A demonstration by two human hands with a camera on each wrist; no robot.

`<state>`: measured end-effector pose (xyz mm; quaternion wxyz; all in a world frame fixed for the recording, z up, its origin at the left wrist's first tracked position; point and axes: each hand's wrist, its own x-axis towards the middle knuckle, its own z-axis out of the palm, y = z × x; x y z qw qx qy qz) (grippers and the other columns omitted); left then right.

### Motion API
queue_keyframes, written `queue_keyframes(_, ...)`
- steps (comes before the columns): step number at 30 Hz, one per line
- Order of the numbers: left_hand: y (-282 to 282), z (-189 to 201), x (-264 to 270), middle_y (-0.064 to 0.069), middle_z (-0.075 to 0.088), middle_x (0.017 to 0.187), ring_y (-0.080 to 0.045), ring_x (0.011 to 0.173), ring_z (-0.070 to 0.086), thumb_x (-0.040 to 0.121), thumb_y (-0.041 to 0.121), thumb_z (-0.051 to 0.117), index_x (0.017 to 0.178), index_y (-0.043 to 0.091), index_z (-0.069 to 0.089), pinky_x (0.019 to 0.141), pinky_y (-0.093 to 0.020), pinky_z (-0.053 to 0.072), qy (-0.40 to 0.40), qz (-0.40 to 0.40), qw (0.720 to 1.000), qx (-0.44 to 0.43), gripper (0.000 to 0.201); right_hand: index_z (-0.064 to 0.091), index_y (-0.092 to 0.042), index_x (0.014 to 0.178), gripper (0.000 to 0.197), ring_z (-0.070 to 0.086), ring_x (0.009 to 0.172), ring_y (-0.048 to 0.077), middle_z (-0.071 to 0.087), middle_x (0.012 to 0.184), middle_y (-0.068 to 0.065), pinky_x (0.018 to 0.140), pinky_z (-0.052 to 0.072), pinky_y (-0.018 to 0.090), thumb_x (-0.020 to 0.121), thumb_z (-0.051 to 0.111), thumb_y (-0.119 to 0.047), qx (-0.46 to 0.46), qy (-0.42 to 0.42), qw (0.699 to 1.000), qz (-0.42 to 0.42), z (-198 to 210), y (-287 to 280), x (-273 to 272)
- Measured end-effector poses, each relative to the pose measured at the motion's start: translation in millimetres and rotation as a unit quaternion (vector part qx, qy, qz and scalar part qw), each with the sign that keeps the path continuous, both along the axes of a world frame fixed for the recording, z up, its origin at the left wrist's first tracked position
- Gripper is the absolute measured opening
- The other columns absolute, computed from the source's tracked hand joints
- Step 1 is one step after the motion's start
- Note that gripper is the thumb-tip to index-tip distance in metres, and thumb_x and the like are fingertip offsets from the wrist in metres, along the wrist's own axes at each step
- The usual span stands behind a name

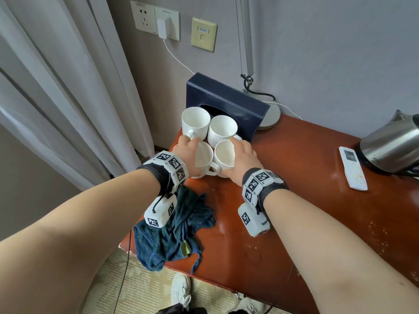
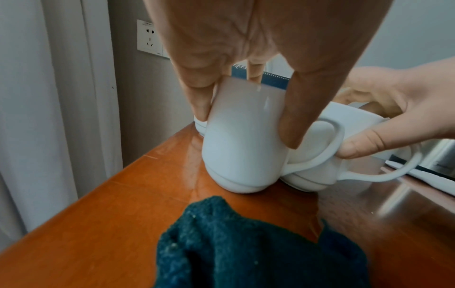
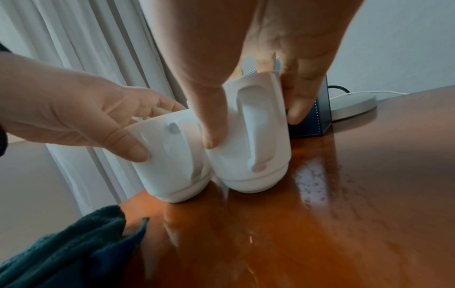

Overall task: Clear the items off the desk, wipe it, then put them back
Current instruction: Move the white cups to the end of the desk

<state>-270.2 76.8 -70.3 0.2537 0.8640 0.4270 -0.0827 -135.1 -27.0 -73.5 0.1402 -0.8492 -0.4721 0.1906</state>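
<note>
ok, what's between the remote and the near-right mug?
Bare desk only, glossy with faint smears, per the head view. Nothing sits between the remote and the near-right mug held by the right hand.

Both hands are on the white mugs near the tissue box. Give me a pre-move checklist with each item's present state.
1. Left hand grips the near-left mug: ok.
2. Right hand grips the near-right mug: ok.
3. Held mugs empty: ok in the head view.
4. Held mugs lifted off the desk: cannot tell.
5. Blue cloth fully on the desk: not ok, it overhangs the front edge.
6. Back two mugs free of the fingers: cannot tell.
</note>
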Motion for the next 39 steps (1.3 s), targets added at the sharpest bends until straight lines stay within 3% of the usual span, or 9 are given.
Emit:
queue_keyframes(8, 2, 2, 11, -0.003, 0.006, 0.148, -0.029, 0.131, 0.031, 0.078, 0.029, 0.071, 0.146, 0.031, 0.017, 0.098, -0.039, 0.043, 0.044, -0.046, 0.996, 0.062, 0.087, 0.01, -0.027, 0.148, 0.087, 0.027, 0.133, 0.028, 0.012, 0.153, 0.001, 0.102, 0.036, 0.035, 0.082, 0.066, -0.017, -0.026, 0.007, 1.0, 0.017, 1, -3, 18)
queue_keyframes(13, -4, 3, 17, -0.004, 0.0, 0.151, -0.029, 0.134, 0.027, 0.08, 0.032, 0.069, 0.145, 0.031, 0.019, 0.103, -0.041, 0.042, 0.049, -0.031, 0.996, 0.067, 0.082, 0.008, -0.029, 0.148, 0.085, 0.03, 0.131, 0.028, 0.013, 0.15, 0.002, 0.102, 0.037, 0.036, 0.084, 0.062, -0.013, -0.034, 0.01, 0.999, 0.022, 0, -8, 26)
queue_keyframes(17, -11, 10, 17, -0.004, 0.003, 0.152, -0.028, 0.136, 0.025, 0.079, 0.039, 0.069, 0.146, 0.028, 0.016, 0.103, -0.041, 0.039, 0.052, -0.018, 0.995, 0.079, 0.085, 0.008, -0.03, 0.148, 0.088, 0.027, 0.134, 0.027, 0.014, 0.15, 0.002, 0.103, 0.036, 0.036, 0.083, 0.066, -0.019, -0.034, 0.01, 0.999, 0.024, 5, -14, 31)
queue_keyframes(20, -18, 20, 17, -0.006, 0.006, 0.154, -0.027, 0.14, 0.019, 0.08, 0.049, 0.064, 0.148, 0.027, 0.012, 0.11, -0.039, 0.028, 0.033, -0.036, 0.99, 0.129, 0.088, 0.007, -0.028, 0.149, 0.092, 0.025, 0.135, 0.028, 0.013, 0.151, 0.002, 0.105, 0.034, 0.037, 0.08, 0.068, -0.027, -0.035, -0.003, 0.999, 0.025, 16, -22, 36)
queue_keyframes(24, -31, 44, 31, -0.007, 0.003, 0.157, -0.027, 0.145, 0.007, 0.082, 0.05, 0.062, 0.15, 0.027, 0.008, 0.117, -0.041, 0.015, 0.0, -0.071, 0.983, 0.168, 0.09, 0.006, -0.028, 0.149, 0.093, 0.023, 0.138, 0.027, 0.011, 0.154, 0.003, 0.11, 0.03, 0.039, 0.08, 0.068, -0.037, -0.033, -0.051, 0.998, 0.005, 39, -41, 49)
queue_keyframes(32, -92, 77, 107, -0.007, -0.001, 0.159, -0.025, 0.147, -0.001, 0.082, 0.05, 0.063, 0.151, 0.029, 0.004, 0.119, -0.039, 0.01, -0.07, -0.167, 0.969, 0.166, 0.093, 0.003, -0.032, 0.149, 0.091, 0.001, 0.146, 0.023, 0.004, 0.158, 0.002, 0.117, 0.014, 0.047, 0.082, 0.063, -0.046, -0.019, -0.112, 0.991, -0.077, 75, -129, 104)
queue_keyframes(39, -191, 84, 211, -0.008, 0.009, 0.156, -0.024, 0.146, 0.01, 0.081, 0.046, 0.066, 0.151, 0.028, 0.008, 0.119, -0.038, 0.017, -0.1, -0.225, 0.959, 0.141, 0.093, 0.003, -0.03, 0.149, 0.093, 0.0, 0.147, 0.023, 0.004, 0.158, 0.003, 0.117, 0.011, 0.045, 0.081, 0.064, -0.048, -0.029, -0.132, 0.979, -0.15, 88, -244, 192)
